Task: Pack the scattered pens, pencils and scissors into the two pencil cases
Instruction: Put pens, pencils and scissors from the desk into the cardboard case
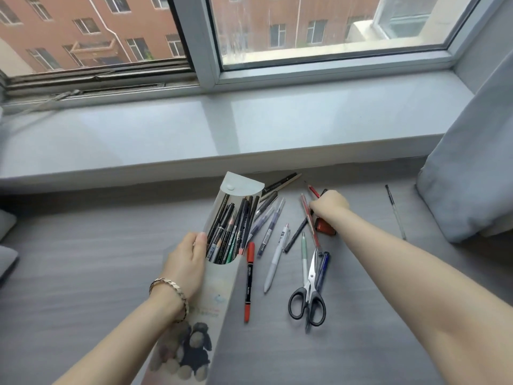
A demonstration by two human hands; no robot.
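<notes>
Head view shows one pencil case (222,290) in sight, a long pale one printed with toy figures, lying lengthways on the grey surface (83,273) towards its near edge, its rounded flap thrown open at the far end. Its mouth holds roughly a dozen dark pens and pencils, packed side by side with their tips towards the flap. The left hand (188,259) grips the case at the left rim of the mouth, thumb laid on the rim, a bracelet (169,287) on the wrist. To the right of the case about a dozen loose writing tools lie fanned out: one red-capped marker (249,279) just beside the case, one white pen (274,259), two translucent purple pens (268,226), one black pencil (297,234), one green pen (304,257), one red pen (311,226), one blue pen (323,268), and a few dark ones near the flap. One pair of scissors (306,298) with black handles lies across the green and blue pens, blades pointing to the far edge. One clear pen (395,212) lies well apart, near the curtain (472,162) at the right edge. The right hand (329,202) rests knuckles-up, fingers curled, at the far ends of the red pen; I cannot tell what it grips. A small red-orange object (324,227) lies partly under its wrist.
</notes>
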